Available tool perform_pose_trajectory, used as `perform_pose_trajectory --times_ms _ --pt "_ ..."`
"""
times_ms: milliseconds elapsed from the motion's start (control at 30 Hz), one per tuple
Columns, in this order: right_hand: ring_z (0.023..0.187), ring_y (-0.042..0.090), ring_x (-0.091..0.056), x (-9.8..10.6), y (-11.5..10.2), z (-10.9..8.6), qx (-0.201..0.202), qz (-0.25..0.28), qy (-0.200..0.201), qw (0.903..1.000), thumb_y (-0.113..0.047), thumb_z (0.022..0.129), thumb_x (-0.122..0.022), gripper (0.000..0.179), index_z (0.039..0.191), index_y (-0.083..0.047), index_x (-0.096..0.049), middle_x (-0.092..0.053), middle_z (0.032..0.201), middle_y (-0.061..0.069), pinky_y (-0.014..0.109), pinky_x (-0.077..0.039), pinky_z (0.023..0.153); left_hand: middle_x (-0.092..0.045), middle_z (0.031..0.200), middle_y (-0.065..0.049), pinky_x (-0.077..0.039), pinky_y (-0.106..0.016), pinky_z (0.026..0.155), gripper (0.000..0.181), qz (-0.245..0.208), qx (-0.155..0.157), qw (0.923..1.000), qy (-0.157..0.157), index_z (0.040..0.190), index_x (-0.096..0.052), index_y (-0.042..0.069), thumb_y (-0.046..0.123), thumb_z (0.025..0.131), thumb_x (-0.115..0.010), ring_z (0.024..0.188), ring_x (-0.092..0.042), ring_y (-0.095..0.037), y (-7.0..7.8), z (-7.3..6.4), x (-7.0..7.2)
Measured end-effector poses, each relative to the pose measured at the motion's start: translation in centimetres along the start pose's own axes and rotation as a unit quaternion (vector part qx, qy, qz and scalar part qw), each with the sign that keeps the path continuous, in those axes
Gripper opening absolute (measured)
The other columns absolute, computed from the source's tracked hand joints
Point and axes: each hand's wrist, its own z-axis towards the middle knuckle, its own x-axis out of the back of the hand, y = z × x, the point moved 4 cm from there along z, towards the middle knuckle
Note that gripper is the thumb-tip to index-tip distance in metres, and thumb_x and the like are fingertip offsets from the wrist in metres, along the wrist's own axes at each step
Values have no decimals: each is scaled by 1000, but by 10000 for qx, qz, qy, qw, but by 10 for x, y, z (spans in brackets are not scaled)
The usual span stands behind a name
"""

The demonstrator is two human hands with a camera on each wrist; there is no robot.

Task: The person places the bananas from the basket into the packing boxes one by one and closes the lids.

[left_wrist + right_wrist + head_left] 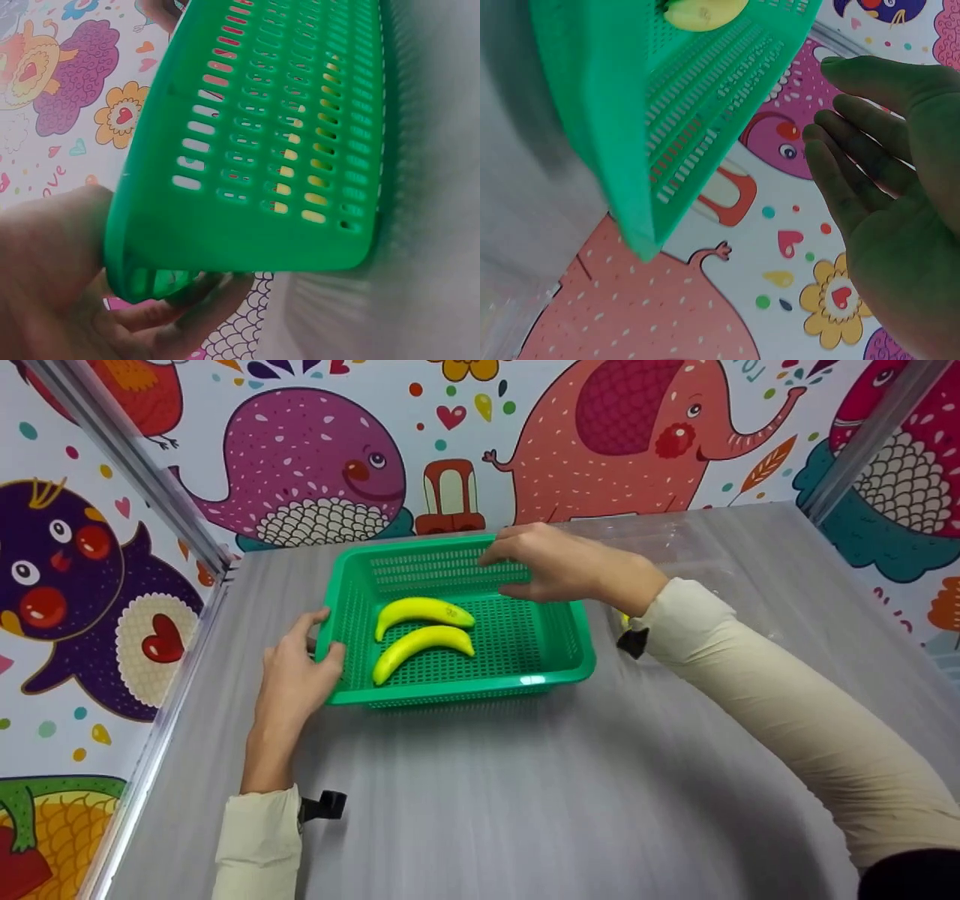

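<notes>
A green plastic basket [457, 689] with slotted sides stands on the table. Two yellow bananas lie side by side on its floor: the farther banana [424, 610] and the nearer banana [422, 638]. My left hand [295, 673] grips the basket's left rim, thumb over the edge and fingers on the outer side. Over the basket's right part hovers my right hand [551, 561], holding nothing. In the right wrist view, its fingers [859, 150] are loosely bent, apart from the basket. Through the slots in the left wrist view, yellow shows.
A small yellow thing [624, 621], mostly hidden by my right wrist, lies right of the basket. Clear plastic [675, 544] lies at the table's back right. Cartoon-printed walls [465, 435] with metal posts [142, 465] bound the grey table [465, 795].
</notes>
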Motion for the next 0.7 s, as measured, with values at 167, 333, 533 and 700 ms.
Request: perform_pose_trajectory --times_ms 167,333,533,700 --pt "126 29 -70 -7 -9 14 17 68 -173 9998 -20 97 -82 47 141 -6 -71 -74 138 13 44 -62 105 -75 121 -25 -57 -37 70 56 -19 -46 9999 -105 160 -53 15 21 106 -63 99 -75 -39 0 1 2" --pt "130 27 -69 -15 -17 25 18 124 -404 9991 -21 99 -81 48 143 -6 -70 -73 140 12 43 -60 108 -72 131 -27 -63 -54 87 59 -33 -17 9996 -289 163 -50 12 20 106 -64 108 -76 -41 3 0 6" --pt "130 26 -69 -28 -21 36 -18 215 -577 9981 -21 101 -78 45 144 -7 -69 -72 141 11 42 -59 111 -70 136 -27 -62 -59 96 57 59 76 9994 -324 159 -53 6 20 106 -67 115 -75 -43 6 -3 13" --pt "128 26 -69 -39 -20 44 -42 252 -781 9966 -22 102 -77 43 142 -7 -70 -73 140 10 41 -58 111 -71 137 -26 -61 -60 100 53 135 150 9992 -345 154 -58 2 19 105 -69 120 -74 -44 11 -5 19"
